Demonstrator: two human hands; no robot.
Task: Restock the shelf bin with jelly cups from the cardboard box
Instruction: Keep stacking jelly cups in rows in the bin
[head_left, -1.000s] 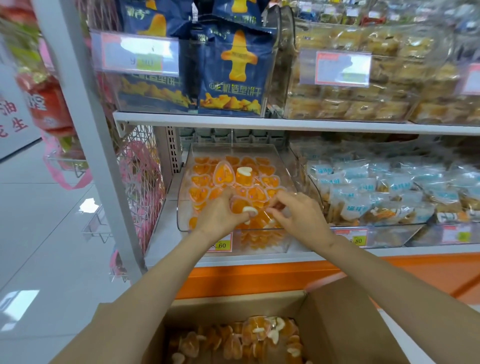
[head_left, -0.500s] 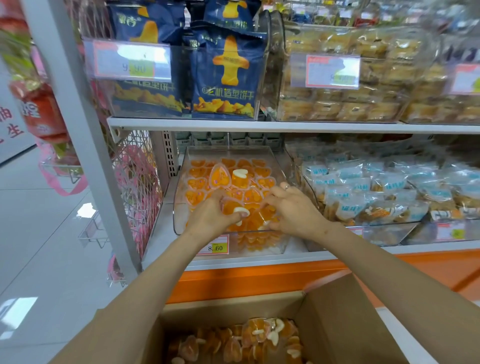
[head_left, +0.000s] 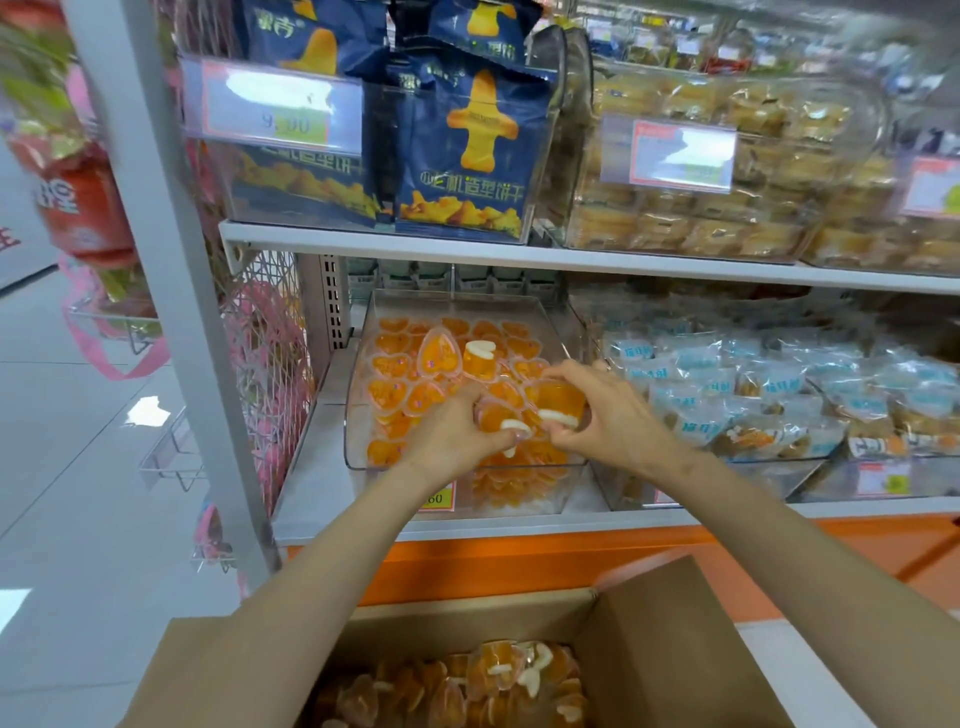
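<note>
Item inspected: the clear plastic shelf bin (head_left: 358, 421) on the lower shelf (head_left: 311, 499). It is well filled with orange heart-shaped jelly cups (head_left: 392, 392), heaped towards the front. The left hand (head_left: 447, 441) and right hand (head_left: 613, 421) are both over the bin's front half, each grip closed round one jelly cup just above the pile. The brown cardboard box (head_left: 675, 649) stands open below with a layer of cups inside. Judgement: restocking is well advanced but unfinished. The two held cups need placing and the box stock is left to transfer.
</note>
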